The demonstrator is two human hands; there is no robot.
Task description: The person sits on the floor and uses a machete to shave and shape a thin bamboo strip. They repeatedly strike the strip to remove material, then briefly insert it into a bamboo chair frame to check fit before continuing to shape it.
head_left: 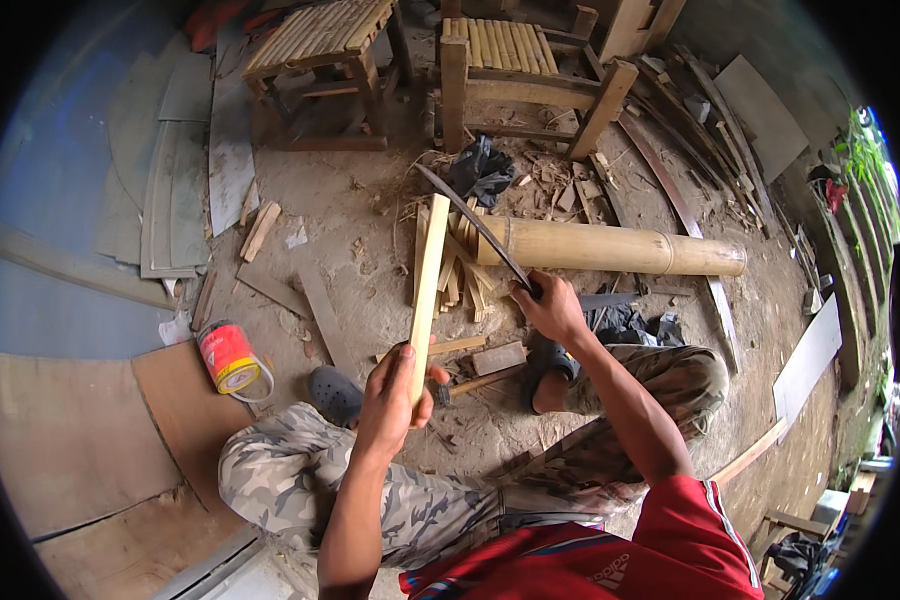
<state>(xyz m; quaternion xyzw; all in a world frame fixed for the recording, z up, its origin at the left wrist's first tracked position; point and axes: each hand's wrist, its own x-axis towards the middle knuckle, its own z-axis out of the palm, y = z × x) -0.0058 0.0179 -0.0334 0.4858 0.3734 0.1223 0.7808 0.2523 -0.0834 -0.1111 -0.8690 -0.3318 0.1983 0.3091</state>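
Observation:
My left hand (pixel 397 400) is wrapped round the lower end of a pale bamboo strip (pixel 429 290), which points up and away from me. In my right hand (pixel 550 306) is the handle of a long dark knife (pixel 476 222). Its blade slants up to the left, and its tip is close to the strip's top end; whether they touch I cannot tell. Behind the blade a thick bamboo pole (pixel 610 246) lies across the ground. Several split bamboo pieces (pixel 460 275) are heaped at the pole's left end.
Two bamboo-topped wooden stools (pixel 320 40) (pixel 500 46) stand at the back. A hammer (pixel 485 381) and a wood block (pixel 499 358) lie between my feet. To the left is a red and yellow can (pixel 228 357). A black plastic bag (pixel 482 170) and wood scraps litter the ground.

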